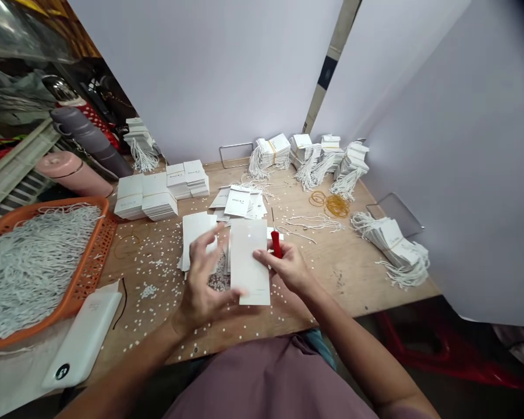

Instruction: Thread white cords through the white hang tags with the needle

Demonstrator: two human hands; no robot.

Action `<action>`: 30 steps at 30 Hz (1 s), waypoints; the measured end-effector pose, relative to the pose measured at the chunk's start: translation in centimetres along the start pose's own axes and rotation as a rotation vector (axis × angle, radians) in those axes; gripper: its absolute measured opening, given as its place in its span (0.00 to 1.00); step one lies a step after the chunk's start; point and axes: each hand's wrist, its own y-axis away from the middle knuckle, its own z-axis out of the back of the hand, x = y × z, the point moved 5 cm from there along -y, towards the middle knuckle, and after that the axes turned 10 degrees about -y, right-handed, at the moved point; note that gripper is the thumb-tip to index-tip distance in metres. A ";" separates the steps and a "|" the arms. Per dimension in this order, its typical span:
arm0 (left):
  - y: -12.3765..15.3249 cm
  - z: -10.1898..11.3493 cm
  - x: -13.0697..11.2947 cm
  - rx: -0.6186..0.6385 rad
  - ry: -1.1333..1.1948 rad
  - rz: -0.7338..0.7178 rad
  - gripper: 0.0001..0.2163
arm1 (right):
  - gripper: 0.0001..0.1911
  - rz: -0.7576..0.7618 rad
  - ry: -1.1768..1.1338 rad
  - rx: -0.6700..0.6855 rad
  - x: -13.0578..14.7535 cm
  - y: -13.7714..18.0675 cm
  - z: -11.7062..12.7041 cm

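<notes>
A: Obs. Left hand [203, 285] has fingers spread, mostly open, with only thumb and fingertips against the lower left corner of a white card [250, 262]. Right hand [288, 269] is curled closed around the red-handled awl [275, 235], metal tip pointing up and away, while its fingertips also pinch the card's right edge.

B: Where does the card sit?

A: Held just above the table [332, 267], near the front edge, over a small heap of punched paper dots [219, 279] and beside more loose white cards [196, 230].

B: Risks, as you judge them?

A: First, grip. The left hand's hold looks light; the card could slip or swing down into the dots. Second, the awl. One hand carries both tool and card, so a shift of fingers could bring the point against the card or against the left fingers, which lie close.

B: Anything round about?

A: Loose strings [314, 222] and rubber bands [337, 205] lie just beyond the right hand; a sweep of the wrist could snag them. The bundled tags [395, 241] near the table's right edge overhang slightly, and a knock might tip them off. The orange basket of cords [35, 256] and the white power bank [85, 337] sit on the left, well apart from both hands.

B: Card bent?

A: Cannot tell; it looks flat.
</notes>
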 end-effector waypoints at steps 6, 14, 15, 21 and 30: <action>0.0 -3.4 5.0 -0.204 0.742 0.813 0.12 | 0.14 0.346 0.199 -0.113 3.9 2.0 3.7; -0.2 -4.6 3.5 0.021 0.660 0.791 0.13 | 0.15 0.203 0.319 0.037 6.7 3.1 3.0; -0.3 -4.7 3.1 0.037 0.662 0.779 0.14 | 0.13 0.218 0.355 0.034 6.3 2.9 2.6; -0.6 -5.2 2.5 0.084 0.667 0.766 0.15 | 0.14 0.297 0.393 -0.037 5.0 1.4 2.2; -0.8 -5.0 2.6 0.070 0.617 0.741 0.14 | 0.18 0.270 0.354 -0.040 5.1 0.5 2.1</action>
